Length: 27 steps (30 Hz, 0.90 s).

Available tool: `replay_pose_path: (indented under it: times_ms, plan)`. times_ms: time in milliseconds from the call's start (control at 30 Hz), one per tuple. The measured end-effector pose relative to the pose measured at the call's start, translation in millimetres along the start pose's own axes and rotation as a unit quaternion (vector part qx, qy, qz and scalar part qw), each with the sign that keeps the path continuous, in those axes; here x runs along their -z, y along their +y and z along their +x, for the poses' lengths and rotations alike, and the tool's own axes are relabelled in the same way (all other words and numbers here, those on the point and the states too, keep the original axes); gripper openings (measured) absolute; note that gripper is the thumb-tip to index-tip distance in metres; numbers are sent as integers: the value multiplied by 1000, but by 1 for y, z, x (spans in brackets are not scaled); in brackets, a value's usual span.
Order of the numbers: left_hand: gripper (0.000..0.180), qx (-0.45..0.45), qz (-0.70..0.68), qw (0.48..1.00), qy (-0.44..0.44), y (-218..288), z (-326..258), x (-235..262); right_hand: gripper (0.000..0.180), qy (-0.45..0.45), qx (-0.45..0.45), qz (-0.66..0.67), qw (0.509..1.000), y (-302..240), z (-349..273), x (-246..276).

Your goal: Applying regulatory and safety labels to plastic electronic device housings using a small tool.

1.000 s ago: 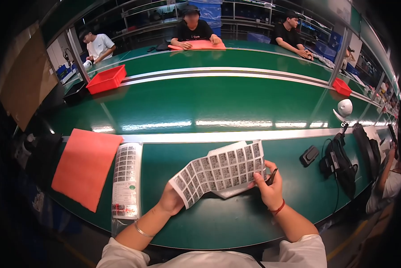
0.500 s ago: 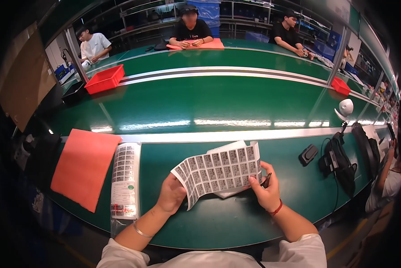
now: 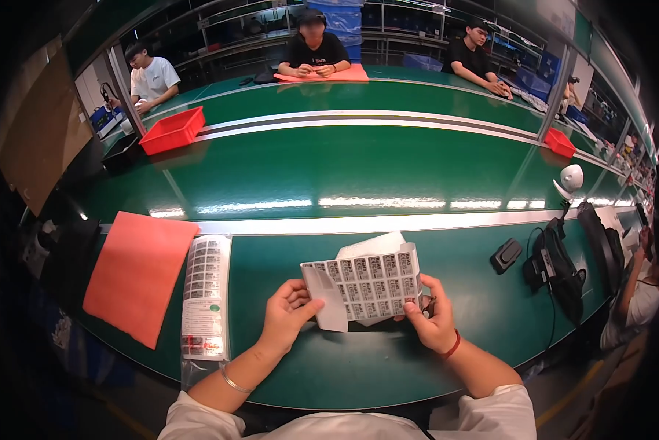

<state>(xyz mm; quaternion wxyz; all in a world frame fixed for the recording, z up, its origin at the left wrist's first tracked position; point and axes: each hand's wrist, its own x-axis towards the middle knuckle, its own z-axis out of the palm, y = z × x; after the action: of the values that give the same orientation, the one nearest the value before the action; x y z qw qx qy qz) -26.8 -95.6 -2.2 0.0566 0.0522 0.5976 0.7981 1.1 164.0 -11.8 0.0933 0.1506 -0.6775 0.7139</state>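
Observation:
A sheet of dark printed stickers [image 3: 373, 287] is stretched between my hands above the bench. My left hand [image 3: 287, 312] pinches its left end, where a corner is folded over and the plain pale back shows. At the other end my right hand [image 3: 436, 319] grips the sheet, thumb on the front and fingers behind. A small dark thing shows by the right fingers; its kind I cannot make out. Behind the sheet lies a white pad [image 3: 373, 243], mostly hidden by it.
Left of my hands lie a clear bag of sticker sheets [image 3: 206, 293] and an orange foam mat [image 3: 140, 275]. To the right are a small black device [image 3: 506, 254] and a black strap bundle [image 3: 557, 268]. A red bin [image 3: 172, 130] stands farther off. Several people sit beyond.
The sheet's left end, curved down before, is now folded over with its pale back showing. My left hand has moved right and its fingers have closed on that end.

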Motion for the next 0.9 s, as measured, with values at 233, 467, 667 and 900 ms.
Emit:
replay_pose_path:
  times_ms: [233,467,667,900]
  plan:
    - [26,-2,-12,999,38,0,0,3,52,-57,8,-83,995,-6,-4,5]
    - [26,0,-6,999,32,0,-2,3,43,4,4,1,1000,7,-7,4]
    - [32,-17,-8,999,46,-2,0,5,35,24,-61,68,995,-8,1,1]
    - [40,-45,6,998,49,5,1,0,39,24,-36,-3,999,-6,-1,1]
